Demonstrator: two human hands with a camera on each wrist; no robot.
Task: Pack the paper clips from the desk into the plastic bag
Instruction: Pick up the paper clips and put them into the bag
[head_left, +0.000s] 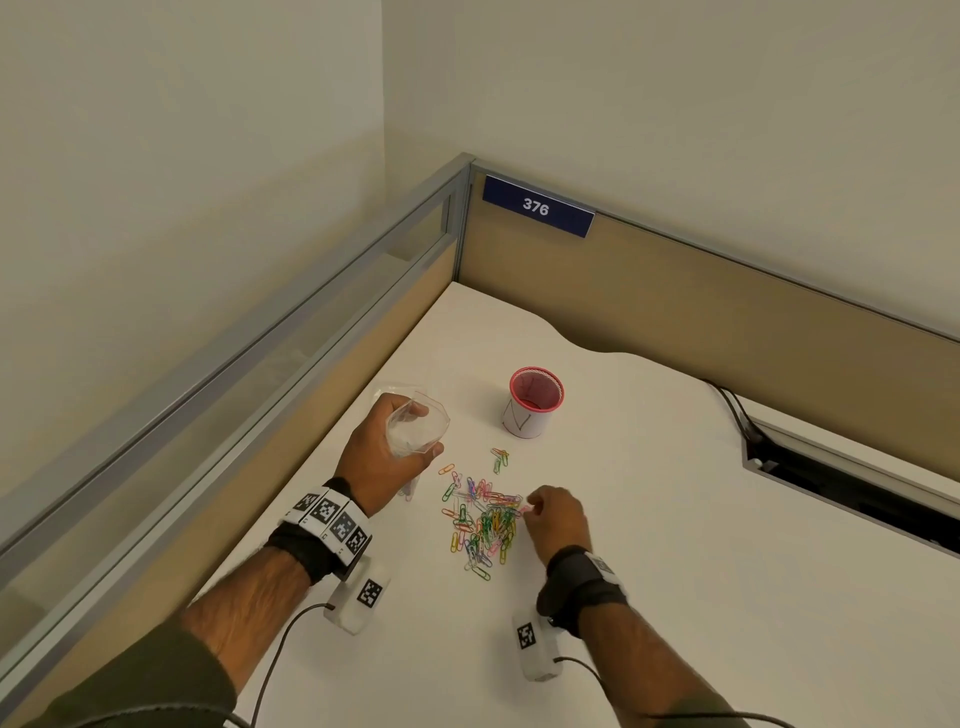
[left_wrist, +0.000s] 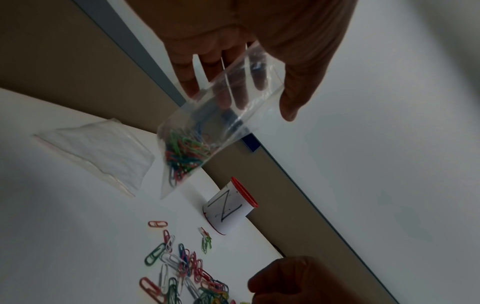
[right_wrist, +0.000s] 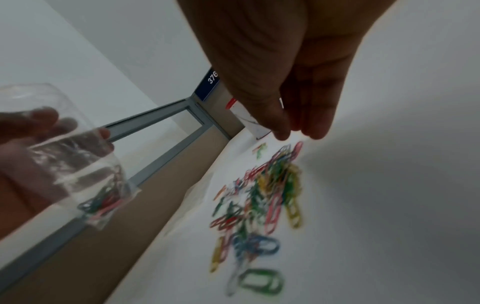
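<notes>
Holding the bag (head_left: 415, 431) mouth-up, the left hand (head_left: 382, 457) grips it ready for filling. The right hand (head_left: 558, 514), fingertips closed together, picks at the clips (head_left: 483, 519); what it holds is unclear.

A red-rimmed cup (head_left: 535, 401) wrapped in white paper marked "N" stands upright just beyond and between the hands. A second clear bag (left_wrist: 100, 152) lies flat beyond the left hand. A blue "376" sign (head_left: 537, 206) hangs on the far partition; cables (head_left: 732, 402) run far right.
</notes>
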